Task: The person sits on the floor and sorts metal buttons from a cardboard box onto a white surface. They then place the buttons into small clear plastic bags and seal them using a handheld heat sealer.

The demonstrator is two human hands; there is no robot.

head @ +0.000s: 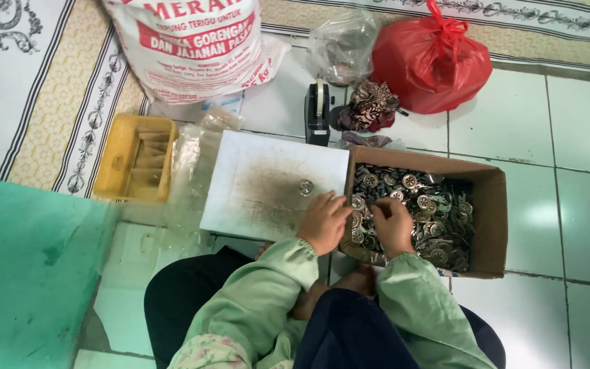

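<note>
A: Report hand positions.

B: Left hand (324,222) sits at the centre of the frame, fingers curled over the seam between the white rectangular board with a dark smudged middle (240,179) and the open brown cardboard box (493,225). Right hand (392,225) is inside the box, fingers bent down into the heap of small round metal parts (438,225). The two hands are just beside each other. Whether either one is pinching a part, I cannot tell; the fingertips are hidden.

A: Parts outside the box?

B: One single round metal piece (306,187) lies on the board, just above the left hand.

A: Surroundings?

B: Yellow plastic tray (119,158) at left. Black tape dispenser (317,113) and knotted red plastic bag (431,61) toward the upper centre and upper right. White printed sack (192,48) at top.

A: Failure risks?

B: In my judgement, the left wrist could sweep the lone piece off the board edge onto the tiled floor (568,137). Pressing on the box wall could tip parts out. Tangled pieces may lift together and drop.
</note>
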